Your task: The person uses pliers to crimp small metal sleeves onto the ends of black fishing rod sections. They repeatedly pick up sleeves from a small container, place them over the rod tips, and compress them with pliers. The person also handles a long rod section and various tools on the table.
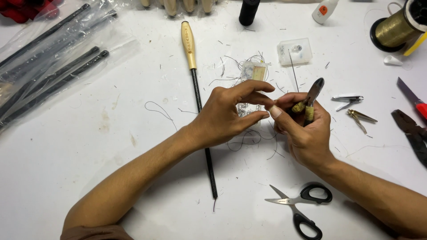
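Observation:
My left hand (pixel 229 113) hovers over the white table, its thumb and forefinger pinched together at the fingertips of my right hand, on something too small to make out. My right hand (pixel 302 126) grips small pliers (pixel 311 100) with yellowish wrapped handles, the dark jaws pointing up and away. A long rod with a pale wooden handle and a thin black shaft (pixel 199 95) lies under my left wrist. Thin black thread (pixel 249 140) curls on the table below both hands. A small clear bag of tiny silvery parts (pixel 245 110) lies behind my left fingers.
Black-handled scissors (pixel 300 204) lie open at the near side. Nail clippers (pixel 348 100) and a brass clip (pixel 361 117) lie at the right, a gold thread spool (pixel 396 29) at far right. Bagged black rods (pixel 49 62) lie at the left. A clear box (pixel 294 51) sits ahead.

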